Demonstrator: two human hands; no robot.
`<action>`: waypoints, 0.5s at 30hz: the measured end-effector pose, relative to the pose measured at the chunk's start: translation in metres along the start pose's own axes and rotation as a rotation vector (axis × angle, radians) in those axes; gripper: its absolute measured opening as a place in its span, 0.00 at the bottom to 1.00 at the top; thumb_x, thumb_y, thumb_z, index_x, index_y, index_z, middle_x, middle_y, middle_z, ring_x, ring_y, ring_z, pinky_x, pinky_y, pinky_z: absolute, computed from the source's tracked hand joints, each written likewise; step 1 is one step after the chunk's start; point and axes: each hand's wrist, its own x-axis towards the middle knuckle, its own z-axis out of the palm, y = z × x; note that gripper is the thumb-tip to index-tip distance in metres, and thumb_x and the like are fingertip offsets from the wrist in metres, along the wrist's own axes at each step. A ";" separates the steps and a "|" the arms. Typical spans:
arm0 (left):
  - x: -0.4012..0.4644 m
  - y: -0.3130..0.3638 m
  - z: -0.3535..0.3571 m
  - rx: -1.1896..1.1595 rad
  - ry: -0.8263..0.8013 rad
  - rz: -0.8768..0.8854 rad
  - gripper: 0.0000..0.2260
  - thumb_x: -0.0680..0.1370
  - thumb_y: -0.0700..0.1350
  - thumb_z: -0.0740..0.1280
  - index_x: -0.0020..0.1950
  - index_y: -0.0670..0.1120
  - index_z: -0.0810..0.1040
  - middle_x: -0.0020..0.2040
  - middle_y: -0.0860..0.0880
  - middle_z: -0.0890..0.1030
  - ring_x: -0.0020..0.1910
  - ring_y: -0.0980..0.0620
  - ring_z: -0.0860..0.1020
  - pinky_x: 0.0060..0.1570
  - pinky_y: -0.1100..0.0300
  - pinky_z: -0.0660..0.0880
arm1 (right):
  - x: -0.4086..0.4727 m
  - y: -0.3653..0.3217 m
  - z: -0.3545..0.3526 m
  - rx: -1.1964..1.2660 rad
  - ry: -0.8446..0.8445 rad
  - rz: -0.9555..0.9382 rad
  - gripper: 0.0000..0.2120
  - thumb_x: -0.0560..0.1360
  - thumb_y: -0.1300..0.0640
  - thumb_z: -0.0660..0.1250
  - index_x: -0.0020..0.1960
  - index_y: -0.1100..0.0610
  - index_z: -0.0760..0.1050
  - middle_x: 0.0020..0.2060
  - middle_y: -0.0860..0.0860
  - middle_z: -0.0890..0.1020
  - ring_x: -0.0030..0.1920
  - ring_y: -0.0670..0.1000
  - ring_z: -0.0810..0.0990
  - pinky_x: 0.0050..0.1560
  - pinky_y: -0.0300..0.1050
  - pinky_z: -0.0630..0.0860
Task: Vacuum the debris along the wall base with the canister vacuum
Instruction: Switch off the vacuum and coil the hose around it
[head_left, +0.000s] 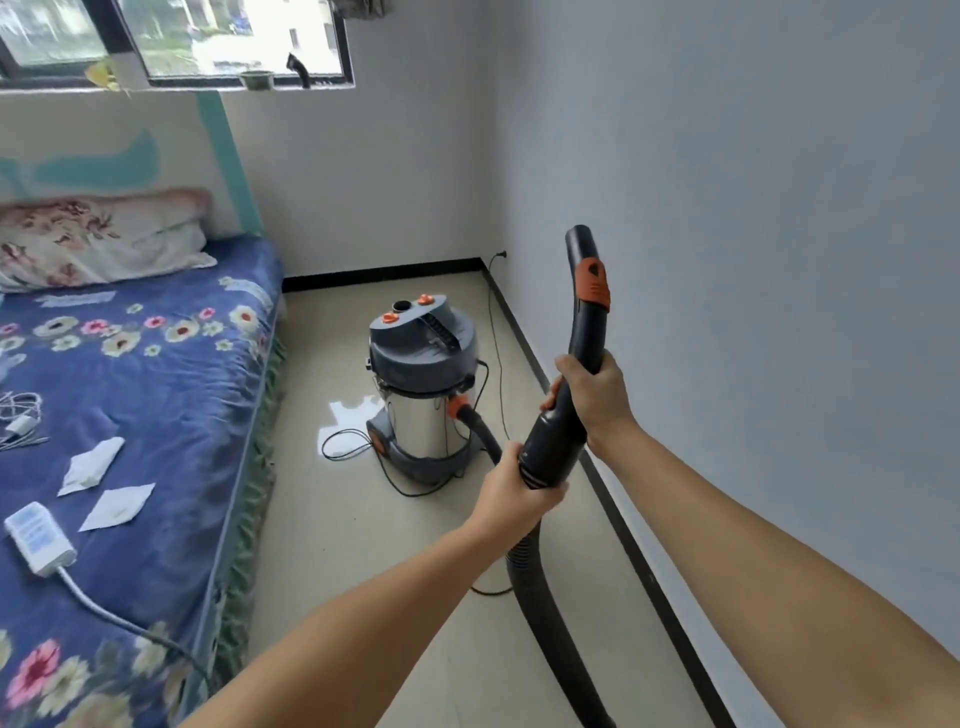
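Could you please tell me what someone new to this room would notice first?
Both hands hold the black hose handle centre-right, its open end pointing up: left hand at the hose cuff, right hand higher on the handle. Behind them the steel vacuum stands on the floor, with a flowered blue bed at left.

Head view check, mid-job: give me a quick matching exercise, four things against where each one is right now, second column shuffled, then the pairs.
Things:
1. canister vacuum
2. power strip
3. hose handle
4. floral pillow

Places:
A. at the head of the bed
B. gripped by the right hand, with the left hand on the cuff below it
C. on the floor between bed and wall
D. on the blue bedspread, near edge

Pairs: 1-C, 2-D, 3-B, 4-A
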 end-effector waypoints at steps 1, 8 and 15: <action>0.016 -0.001 -0.009 -0.007 0.029 -0.011 0.19 0.71 0.44 0.73 0.57 0.49 0.70 0.47 0.50 0.79 0.46 0.52 0.79 0.45 0.60 0.78 | 0.018 -0.002 0.011 -0.003 -0.036 0.010 0.11 0.77 0.59 0.65 0.58 0.57 0.68 0.32 0.54 0.75 0.27 0.50 0.76 0.35 0.47 0.79; 0.120 -0.009 -0.070 -0.126 0.081 -0.056 0.19 0.70 0.42 0.74 0.58 0.49 0.73 0.48 0.48 0.81 0.46 0.51 0.80 0.48 0.53 0.80 | 0.125 -0.011 0.091 -0.077 -0.274 -0.027 0.03 0.77 0.62 0.64 0.48 0.56 0.70 0.28 0.53 0.75 0.25 0.50 0.76 0.32 0.44 0.79; 0.255 -0.021 -0.146 -0.085 0.056 -0.114 0.21 0.68 0.43 0.74 0.58 0.46 0.73 0.49 0.44 0.81 0.45 0.48 0.80 0.50 0.47 0.80 | 0.260 0.001 0.164 -0.081 -0.185 0.024 0.09 0.76 0.59 0.65 0.55 0.60 0.70 0.28 0.53 0.75 0.25 0.51 0.76 0.35 0.48 0.80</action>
